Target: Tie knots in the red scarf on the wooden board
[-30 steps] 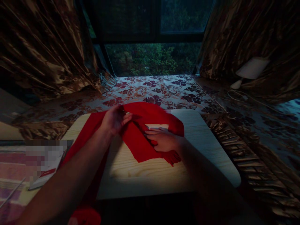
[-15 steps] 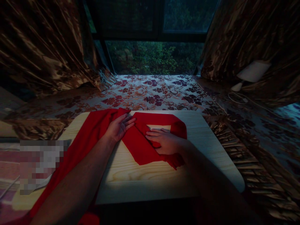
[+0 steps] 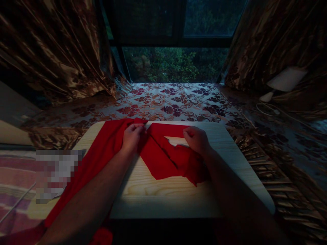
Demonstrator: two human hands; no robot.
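Observation:
A long red scarf (image 3: 155, 160) lies on a light wooden table (image 3: 143, 204), folded into an angular loop with bare wood showing inside it. Its fringed end rests at the right of the loop, and the rest runs down the table's left side past the near edge. My left hand (image 3: 133, 136) is closed, pinching the scarf at the loop's upper left corner. At the upper right corner my right hand (image 3: 196, 137) is closed, its fingers gripping the scarf there; part of the cloth is hidden behind that hand and forearm.
Behind the table is a ledge with a flower-patterned cover (image 3: 173, 98), below a window (image 3: 163, 64). Brown curtains (image 3: 71, 61) hang on both sides. A white lamp (image 3: 287, 80) with a cord leans at the right. A blurred-out flat item (image 3: 57, 173) lies at the left beside striped bedding (image 3: 15, 180).
My left hand laid the scarf's far strip flat, then went from open to pinching. My right hand, earlier spread on the cloth inside the loop, moved up and right and closed at the corner.

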